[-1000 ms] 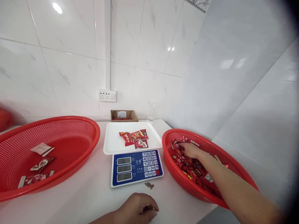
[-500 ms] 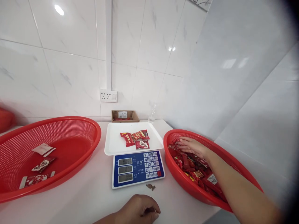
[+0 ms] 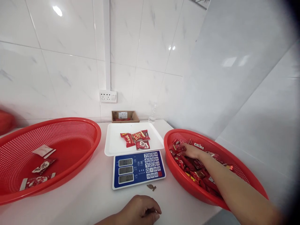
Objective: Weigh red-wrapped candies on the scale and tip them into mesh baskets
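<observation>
My right hand reaches into the right red basket, which holds many red snack packets. Its curled fingers pinch a red snack packet near the basket's left side; the fingertips are partly hidden. On the white table, in front of the scale, rests my left hand, loosely curled with nothing visible in it. Several snack packets lie on the white tray of the digital scale. Its top display seems to read 0.055.
At left stands another red basket with a few packets inside. A small brown scrap lies before the scale. Behind it are an open cardboard box and a clear bottle, near the tiled wall.
My right hand has lowered into the packets, and its outstretched fingers have closed on one. My left hand and the packets on the scale have stayed put.
</observation>
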Motion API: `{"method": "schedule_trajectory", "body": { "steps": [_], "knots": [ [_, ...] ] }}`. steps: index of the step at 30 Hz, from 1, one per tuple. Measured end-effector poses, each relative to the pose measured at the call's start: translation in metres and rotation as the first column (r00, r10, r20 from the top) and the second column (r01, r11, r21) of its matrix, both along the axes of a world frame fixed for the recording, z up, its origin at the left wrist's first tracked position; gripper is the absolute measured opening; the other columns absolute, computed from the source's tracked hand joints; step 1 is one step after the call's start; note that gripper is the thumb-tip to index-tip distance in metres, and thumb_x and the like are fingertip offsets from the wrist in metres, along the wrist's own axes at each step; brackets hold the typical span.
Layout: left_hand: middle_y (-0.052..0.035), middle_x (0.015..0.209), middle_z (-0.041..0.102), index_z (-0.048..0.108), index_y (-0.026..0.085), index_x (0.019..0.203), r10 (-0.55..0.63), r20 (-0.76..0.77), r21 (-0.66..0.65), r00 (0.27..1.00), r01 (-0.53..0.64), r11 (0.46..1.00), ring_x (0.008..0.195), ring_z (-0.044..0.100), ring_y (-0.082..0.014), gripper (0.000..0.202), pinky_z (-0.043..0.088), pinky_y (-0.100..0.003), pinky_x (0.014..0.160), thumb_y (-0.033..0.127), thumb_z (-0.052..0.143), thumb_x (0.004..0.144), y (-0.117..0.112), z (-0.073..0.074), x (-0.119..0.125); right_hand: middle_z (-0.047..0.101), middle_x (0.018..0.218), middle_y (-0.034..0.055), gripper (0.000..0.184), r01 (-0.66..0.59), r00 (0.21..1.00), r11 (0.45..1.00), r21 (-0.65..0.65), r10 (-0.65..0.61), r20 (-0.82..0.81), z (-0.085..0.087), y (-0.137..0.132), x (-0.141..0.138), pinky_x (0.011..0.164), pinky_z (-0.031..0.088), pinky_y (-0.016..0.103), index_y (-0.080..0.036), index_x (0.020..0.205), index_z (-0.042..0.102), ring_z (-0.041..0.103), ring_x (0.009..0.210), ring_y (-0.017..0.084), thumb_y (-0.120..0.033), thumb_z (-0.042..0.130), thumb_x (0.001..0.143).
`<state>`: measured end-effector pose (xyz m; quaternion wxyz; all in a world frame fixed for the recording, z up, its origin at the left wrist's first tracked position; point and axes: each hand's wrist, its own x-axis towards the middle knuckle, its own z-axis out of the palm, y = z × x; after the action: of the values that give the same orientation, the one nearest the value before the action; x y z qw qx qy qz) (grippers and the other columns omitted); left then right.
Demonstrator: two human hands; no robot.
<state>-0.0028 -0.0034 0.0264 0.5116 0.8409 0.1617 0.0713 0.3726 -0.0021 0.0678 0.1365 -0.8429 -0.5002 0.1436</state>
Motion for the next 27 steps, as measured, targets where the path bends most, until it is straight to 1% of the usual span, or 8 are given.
{"method": "schedule_trajectory", "body": {
  "steps": [7, 10, 13, 16, 18, 22, 25, 27],
  "knots": [
    [-0.0112, 0.086, 0.067, 0.068, 0.011, 0.098, -0.034, 0.027, -0.013, 0.999, 0.035, 0.999, 0.071, 0.059, -0.0163, 0.031, 0.044, -0.021, 0.062, 0.028, 0.051, 0.078, 0.002, 0.002, 0.0, 0.066, 0.066, -0.0024, 0.022, 0.075, 0.994, 0.994, 0.077, -0.068, -0.087, 0.008, -0.001, -0.009, 0.064, 0.047, 0.025, -0.02, 0.074, 0.064, 0.062, 0.067, 0.017, -0.014, 0.067, 0.054],
    [-0.0115, 0.086, 0.067, 0.069, 0.011, 0.098, -0.039, 0.046, 0.008, 0.998, 0.039, 0.999, 0.072, 0.06, -0.017, 0.032, 0.044, -0.021, 0.063, 0.029, 0.051, 0.079, 0.003, 0.0, -0.001, 0.068, 0.072, 0.0003, 0.015, 0.136, 0.991, 0.978, 0.16, -0.13, -0.045, 0.029, 0.0, -0.012, 0.071, 0.047, 0.029, -0.02, 0.072, 0.063, 0.063, 0.074, 0.02, -0.017, 0.065, 0.057],
    [-0.0111, 0.086, 0.068, 0.07, 0.012, 0.098, -0.078, 0.103, 0.005, 0.992, 0.078, 0.997, 0.072, 0.06, -0.0169, 0.032, 0.045, -0.02, 0.064, 0.03, 0.051, 0.08, 0.004, -0.01, 0.001, 0.069, 0.088, 0.0044, 0.018, 0.171, 0.985, 0.937, 0.306, -0.15, -0.091, 0.058, 0.005, -0.028, 0.076, 0.047, 0.031, -0.02, 0.082, 0.062, 0.063, 0.083, 0.021, -0.03, 0.059, 0.067],
    [-0.0099, 0.086, 0.068, 0.07, 0.014, 0.099, -0.102, 0.176, -0.01, 0.979, 0.105, 0.994, 0.071, 0.061, -0.0158, 0.032, 0.045, -0.019, 0.065, 0.032, 0.052, 0.081, 0.005, -0.022, 0.004, 0.069, 0.089, 0.0044, 0.029, 0.183, 0.925, 0.879, 0.44, -0.002, -0.381, 0.082, 0.017, -0.062, 0.071, 0.05, 0.03, -0.021, 0.091, 0.06, 0.064, 0.08, 0.02, -0.039, 0.061, 0.068],
    [-0.0089, 0.086, 0.068, 0.07, 0.015, 0.099, -0.104, 0.198, -0.005, 0.975, 0.107, 0.994, 0.071, 0.06, -0.0152, 0.031, 0.045, -0.019, 0.065, 0.033, 0.052, 0.081, 0.006, -0.026, 0.005, 0.07, 0.088, 0.0041, 0.027, 0.07, 0.9, 0.896, 0.438, 0.133, -0.416, 0.09, 0.028, -0.091, 0.074, 0.05, 0.03, -0.021, 0.09, 0.06, 0.064, 0.083, 0.02, -0.037, 0.062, 0.068],
    [-0.009, 0.089, 0.068, 0.069, 0.014, 0.101, -0.083, 0.134, -0.017, 0.988, 0.086, 0.996, 0.073, 0.061, -0.0155, 0.031, 0.045, -0.019, 0.066, 0.03, 0.052, 0.08, 0.003, -0.015, 0.001, 0.069, 0.096, 0.0047, 0.02, -0.202, 0.939, 0.921, 0.333, 0.279, -0.2, 0.094, 0.05, -0.136, 0.082, 0.047, 0.03, -0.019, 0.091, 0.062, 0.063, 0.089, 0.018, -0.021, 0.055, 0.073],
    [-0.0086, 0.089, 0.068, 0.069, 0.015, 0.101, -0.032, 0.065, -0.005, 0.997, 0.033, 0.999, 0.073, 0.061, -0.0156, 0.03, 0.046, -0.02, 0.066, 0.028, 0.052, 0.08, 0.001, -0.003, -0.003, 0.066, 0.104, 0.004, 0.024, -0.226, 0.974, 0.94, 0.256, 0.216, 0.064, 0.1, 0.057, -0.14, 0.083, 0.045, 0.025, -0.019, 0.098, 0.061, 0.061, 0.092, 0.015, -0.017, 0.049, 0.077],
    [-0.0079, 0.089, 0.068, 0.069, 0.016, 0.1, -0.008, 0.053, 0.008, 0.999, 0.007, 1.0, 0.074, 0.06, -0.0154, 0.029, 0.046, -0.02, 0.066, 0.027, 0.051, 0.079, -0.001, 0.002, -0.004, 0.068, 0.097, 0.0031, 0.021, -0.19, 0.974, 0.963, 0.189, 0.16, 0.162, 0.105, 0.051, -0.129, 0.079, 0.045, 0.023, -0.019, 0.095, 0.062, 0.062, 0.087, 0.014, -0.019, 0.048, 0.079]
  ]
}}
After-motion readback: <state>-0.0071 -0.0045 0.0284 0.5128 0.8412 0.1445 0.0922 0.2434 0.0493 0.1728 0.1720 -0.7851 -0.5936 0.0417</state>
